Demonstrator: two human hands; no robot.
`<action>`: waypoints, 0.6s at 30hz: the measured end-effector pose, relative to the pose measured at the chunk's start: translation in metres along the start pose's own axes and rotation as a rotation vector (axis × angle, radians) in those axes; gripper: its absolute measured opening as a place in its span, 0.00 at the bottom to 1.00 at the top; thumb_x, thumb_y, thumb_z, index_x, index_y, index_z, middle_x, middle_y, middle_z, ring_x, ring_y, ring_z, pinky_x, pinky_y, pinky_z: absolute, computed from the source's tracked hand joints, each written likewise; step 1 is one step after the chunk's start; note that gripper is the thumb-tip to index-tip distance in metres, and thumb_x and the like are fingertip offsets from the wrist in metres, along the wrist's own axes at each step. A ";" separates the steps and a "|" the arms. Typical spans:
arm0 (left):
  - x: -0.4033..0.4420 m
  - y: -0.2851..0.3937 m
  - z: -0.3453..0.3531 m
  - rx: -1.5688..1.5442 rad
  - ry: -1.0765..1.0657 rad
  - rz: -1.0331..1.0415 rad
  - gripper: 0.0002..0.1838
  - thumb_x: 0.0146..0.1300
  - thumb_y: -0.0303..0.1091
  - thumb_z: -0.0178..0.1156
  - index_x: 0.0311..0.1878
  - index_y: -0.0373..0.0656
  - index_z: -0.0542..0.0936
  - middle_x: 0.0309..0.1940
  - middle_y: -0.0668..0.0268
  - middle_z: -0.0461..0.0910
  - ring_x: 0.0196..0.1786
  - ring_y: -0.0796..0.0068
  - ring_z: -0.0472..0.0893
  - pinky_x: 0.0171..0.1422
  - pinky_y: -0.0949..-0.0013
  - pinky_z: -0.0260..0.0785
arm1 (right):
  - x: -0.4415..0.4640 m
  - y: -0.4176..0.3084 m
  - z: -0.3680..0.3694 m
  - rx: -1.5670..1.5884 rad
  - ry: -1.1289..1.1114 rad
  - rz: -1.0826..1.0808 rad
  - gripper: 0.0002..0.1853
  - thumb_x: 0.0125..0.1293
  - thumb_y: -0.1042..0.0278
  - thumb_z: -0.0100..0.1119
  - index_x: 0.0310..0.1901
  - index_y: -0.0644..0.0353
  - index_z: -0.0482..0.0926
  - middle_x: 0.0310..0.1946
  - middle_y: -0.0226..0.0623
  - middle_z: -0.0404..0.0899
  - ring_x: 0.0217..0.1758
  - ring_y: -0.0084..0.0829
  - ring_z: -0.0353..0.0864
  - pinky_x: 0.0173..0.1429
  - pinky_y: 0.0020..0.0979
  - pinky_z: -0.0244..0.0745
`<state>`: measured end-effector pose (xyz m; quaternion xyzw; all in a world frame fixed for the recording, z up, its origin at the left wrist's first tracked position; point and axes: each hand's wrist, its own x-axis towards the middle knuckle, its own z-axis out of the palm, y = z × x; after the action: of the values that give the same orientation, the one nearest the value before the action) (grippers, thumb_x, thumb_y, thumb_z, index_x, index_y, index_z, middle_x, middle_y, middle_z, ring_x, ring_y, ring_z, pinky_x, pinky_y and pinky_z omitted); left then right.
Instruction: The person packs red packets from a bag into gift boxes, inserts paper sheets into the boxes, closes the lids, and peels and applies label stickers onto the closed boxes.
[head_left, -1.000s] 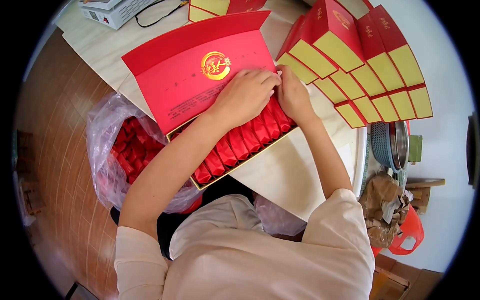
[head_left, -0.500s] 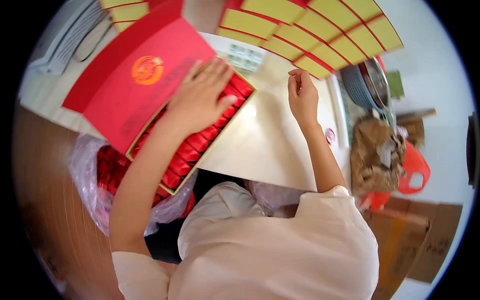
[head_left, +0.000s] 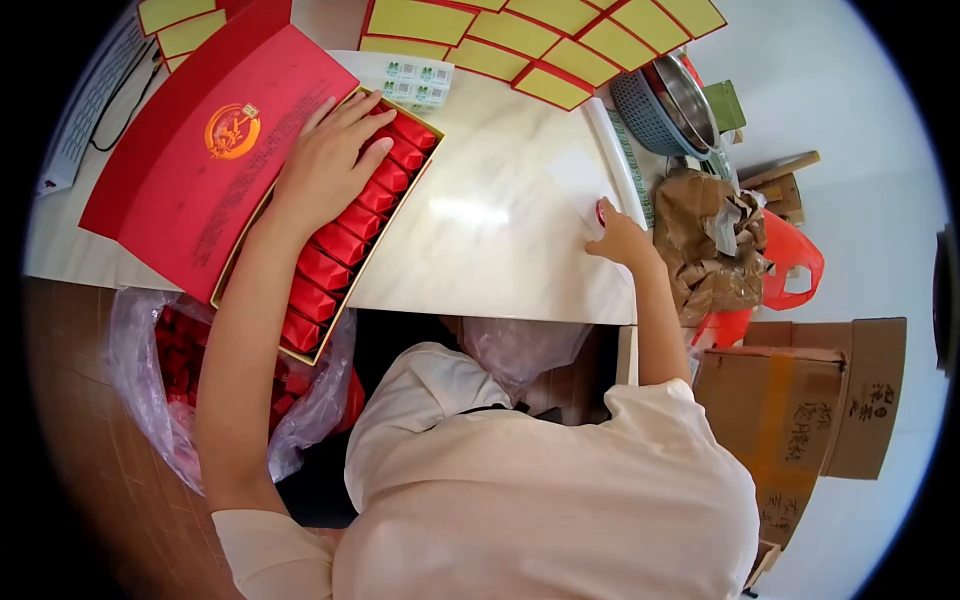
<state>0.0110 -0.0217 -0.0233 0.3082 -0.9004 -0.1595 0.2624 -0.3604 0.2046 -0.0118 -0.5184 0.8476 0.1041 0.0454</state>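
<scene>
My left hand lies with its fingers spread over the upper part of an open box, touching the red wrapped pieces lined up inside. The box's red lid, with a gold emblem, is folded back to the left. Over at the right side of the table, my right hand reaches to a small round red-and-white item, its fingertips at the edge of it. Whether the fingers grip that item is unclear. A pale sheet lies just beyond it.
Red and yellow boxes are stacked at the back, near a sticker sheet. A plastic bag of red pieces hangs below the table at left. Baskets, brown paper and cartons are at right.
My right hand has left the box's upper corner and moved right and down to the round item. My left hand stays on the box, fingers now spread. The view has shifted, with the box further left.
</scene>
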 end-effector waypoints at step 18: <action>-0.002 -0.004 0.000 0.000 0.070 -0.009 0.19 0.68 0.38 0.54 0.59 0.42 0.77 0.66 0.57 0.70 0.71 0.61 0.65 0.78 0.58 0.47 | 0.010 -0.006 -0.010 0.019 0.126 -0.125 0.23 0.52 0.48 0.65 0.36 0.63 0.81 0.30 0.47 0.82 0.36 0.49 0.82 0.43 0.44 0.77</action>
<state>0.0146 -0.0231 -0.0257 0.3177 -0.8893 -0.1501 0.2928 -0.3596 0.1912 -0.0051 -0.5753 0.8157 0.0601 0.0032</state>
